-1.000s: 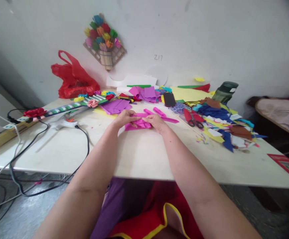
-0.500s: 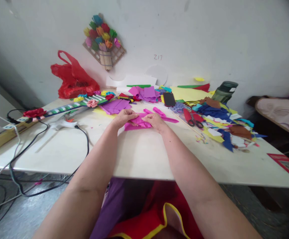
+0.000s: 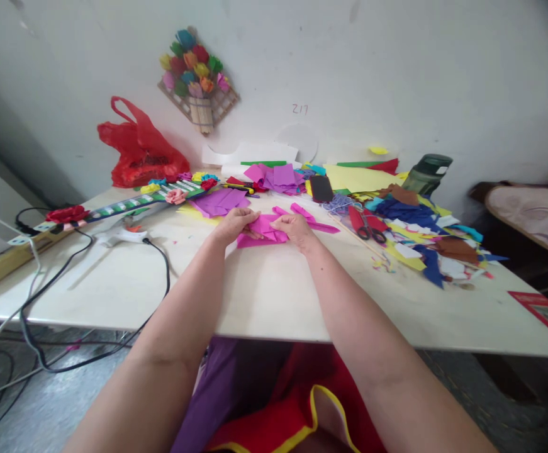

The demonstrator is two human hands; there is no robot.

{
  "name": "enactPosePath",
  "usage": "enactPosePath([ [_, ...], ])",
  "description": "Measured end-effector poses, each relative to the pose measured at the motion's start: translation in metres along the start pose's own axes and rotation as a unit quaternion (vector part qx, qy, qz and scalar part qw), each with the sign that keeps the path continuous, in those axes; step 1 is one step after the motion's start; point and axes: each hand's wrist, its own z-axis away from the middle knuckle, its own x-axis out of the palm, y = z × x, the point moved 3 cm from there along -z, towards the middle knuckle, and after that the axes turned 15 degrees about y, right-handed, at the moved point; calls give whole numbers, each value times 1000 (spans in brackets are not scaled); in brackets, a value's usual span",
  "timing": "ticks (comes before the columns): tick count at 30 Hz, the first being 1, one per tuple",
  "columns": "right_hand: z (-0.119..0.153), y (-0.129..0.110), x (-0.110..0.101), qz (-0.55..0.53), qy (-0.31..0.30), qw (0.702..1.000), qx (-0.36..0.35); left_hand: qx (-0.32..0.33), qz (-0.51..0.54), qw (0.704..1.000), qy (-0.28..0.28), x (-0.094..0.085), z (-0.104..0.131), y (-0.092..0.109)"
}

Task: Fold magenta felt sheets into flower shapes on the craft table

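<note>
The magenta paper sheet [image 3: 264, 225] lay left of the scissors [image 3: 367, 228], pinched from either side by the left hand [image 3: 234, 225] and right hand [image 3: 294, 230]. It was creased, with overlapping angular folds toward its right end; its lower edge reached nearer the viewer than the scissors did. Magenta paper strips [image 3: 301, 211], narrow and straight-edged, lay loose between the sheet and the scissors, slanted, the longest pointing toward the scissors.

Handwritten "217" [image 3: 301, 109] stood on the pale-grey wall [image 3: 372, 69]; print [image 3: 148, 162] on the crinkled red plastic bag [image 3: 136, 139] was illegible.
</note>
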Motion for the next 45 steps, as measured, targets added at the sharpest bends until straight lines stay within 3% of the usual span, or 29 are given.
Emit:
enactPosePath([
  [7,-3,4,0,-9,36,999,-16,-15,57,998,34,2,-2,1],
  [13,-4,5,2,15,84,996,-15,-27,56,998,-16,10,1,-2],
  [18,-5,5,3,20,84,996,-26,5,39,999,-1,13,1,-1],
  [21,-5,8,2,-3,81,997,5,20,36,999,8,12,-1,-1],
  [26,-3,11,1,-68,65,991,90,40,42,998,25,11,-1,-1],
  [36,4,-1,2,-32,23,996,76,45,42,998,-15,13,1,0],
  [40,7,-4,1,-21,-41,995,86,27,20,999,-17,4,0,0],
  [45,5,1,-1,-38,-54,991,118,41,14,999,2,1,-1,-1],
])
